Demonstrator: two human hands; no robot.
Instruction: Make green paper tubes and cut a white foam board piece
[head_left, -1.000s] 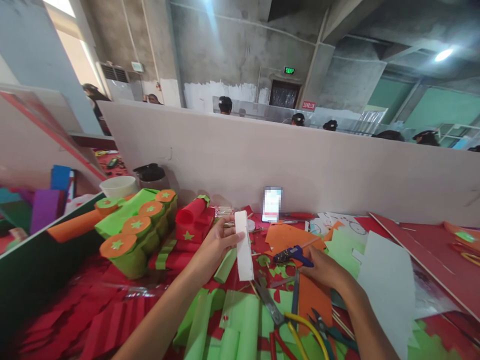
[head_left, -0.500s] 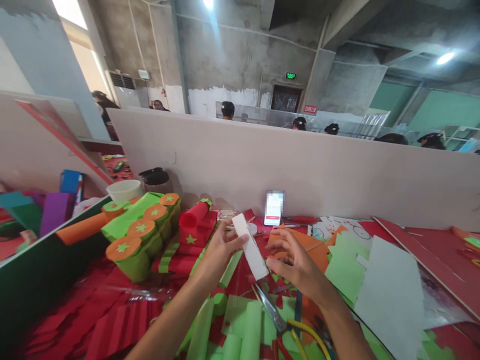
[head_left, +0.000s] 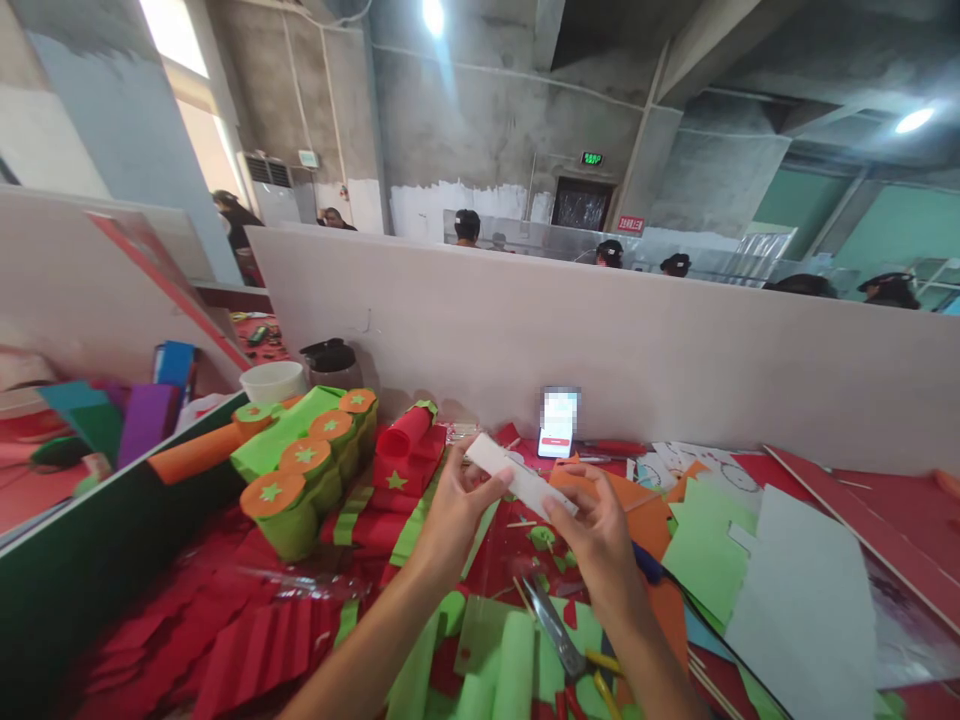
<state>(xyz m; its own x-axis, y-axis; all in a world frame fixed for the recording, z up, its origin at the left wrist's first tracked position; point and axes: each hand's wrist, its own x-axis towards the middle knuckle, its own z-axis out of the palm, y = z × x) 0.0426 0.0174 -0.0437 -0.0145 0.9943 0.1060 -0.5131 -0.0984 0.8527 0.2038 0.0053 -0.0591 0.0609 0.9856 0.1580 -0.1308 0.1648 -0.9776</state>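
Both my hands hold a long white foam block (head_left: pixel 517 475) above the cluttered table, tilted down toward the right. My left hand (head_left: pixel 454 515) grips its upper left end with closed fingers. My right hand (head_left: pixel 596 540) pinches its lower right end. Below them lie scissors (head_left: pixel 559 635) with yellow handles, green paper rolls (head_left: pixel 502 670) and scraps of orange and green foam sheet.
A green and orange foam model (head_left: pixel 300 465) and red rolls with a star (head_left: pixel 401 455) stand at left. A phone (head_left: pixel 559 425) leans on the pale partition (head_left: pixel 637 350). A white sheet (head_left: pixel 806 610) lies at right. Other people sit beyond the partition.
My right hand left the blue glue gun on the table and rose to take the block's lower end. The block tipped from upright to slanted. The camera shifted left.
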